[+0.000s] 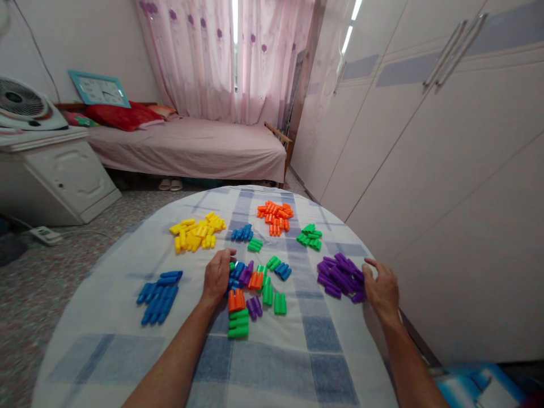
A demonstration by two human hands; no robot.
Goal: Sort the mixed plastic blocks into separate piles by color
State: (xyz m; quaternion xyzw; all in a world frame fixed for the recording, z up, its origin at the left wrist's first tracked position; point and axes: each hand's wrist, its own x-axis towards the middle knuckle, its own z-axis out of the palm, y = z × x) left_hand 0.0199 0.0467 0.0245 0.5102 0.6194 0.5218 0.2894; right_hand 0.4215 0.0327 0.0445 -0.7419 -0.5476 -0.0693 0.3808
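My left hand (pixel 217 276) rests on the table at the left edge of a mixed group of toy blocks, its fingers loosely bent and partly hidden, with no held block visible. That group has orange blocks (pixel 237 301), green blocks (pixel 238 324), purple blocks (pixel 254 307) and blue blocks (pixel 283 271), shaped like joined rounded tubes. My right hand (pixel 382 288) is at the right side of a purple block pile (pixel 339 276), thumb and fingers apart, index finger stretched out. Its fingers are beside or touching the outermost purple pieces; I cannot tell which.
On the checked tablecloth (pixel 289 362) lie single-colour piles: yellow (pixel 198 233), orange (pixel 275 215), green (pixel 310 237) and blue (pixel 160 297). A small blue cluster (pixel 242 233) sits mid-table. Beyond are a bed (pixel 191 144), a white cabinet (pixel 63 181) and a wardrobe (pixel 459 187).
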